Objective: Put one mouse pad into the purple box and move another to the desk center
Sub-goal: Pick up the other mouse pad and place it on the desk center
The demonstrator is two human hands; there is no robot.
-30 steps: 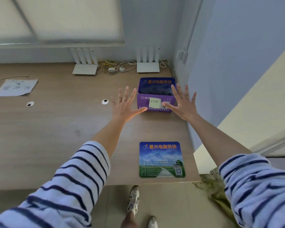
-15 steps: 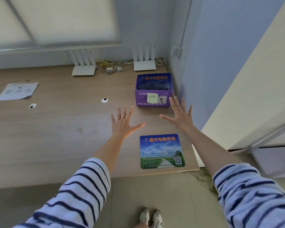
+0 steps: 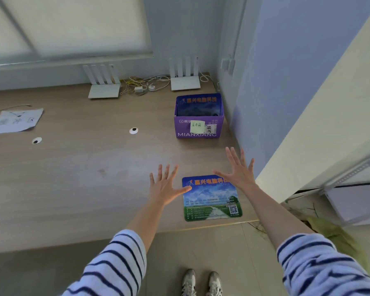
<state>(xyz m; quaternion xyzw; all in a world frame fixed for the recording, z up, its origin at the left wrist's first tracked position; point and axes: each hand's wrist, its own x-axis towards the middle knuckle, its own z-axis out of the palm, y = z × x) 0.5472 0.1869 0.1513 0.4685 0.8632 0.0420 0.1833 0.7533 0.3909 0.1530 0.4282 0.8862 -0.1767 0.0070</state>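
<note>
Head view: the fingers (image 3: 166,170) of the left hand (image 3: 162,188) are spread wide and hold nothing, thumb at the mouse pad (image 3: 212,199)'s 9 o'clock edge. The right hand (image 3: 239,173), also splayed and empty, hovers over its 1 o'clock corner. Both forearms stretch forward. At 12 o'clock stands the purple box (image 3: 199,130) on the desk (image 3: 73,178), another pad (image 3: 198,104) inside.
</note>
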